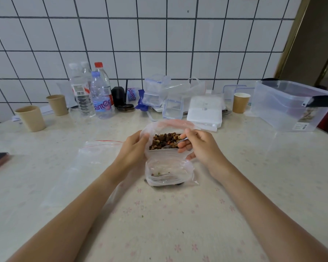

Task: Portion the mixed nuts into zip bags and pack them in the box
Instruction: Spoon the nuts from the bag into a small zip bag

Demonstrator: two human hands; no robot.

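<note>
At frame centre an open clear zip bag (pixel 169 167) stands, mixed nuts (pixel 164 140) heaped behind its mouth; clear lidded box (pixel 292 108) sits upper right.

A bag of nuts (pixel 166 140) is held at the table's (pixel 254 167) middle, a spare zip bag (pixel 95 154) laid to its left. Bottles (pixel 91 91) are ranged along the back edge, a box (pixel 292 108) at the back right corner.
</note>
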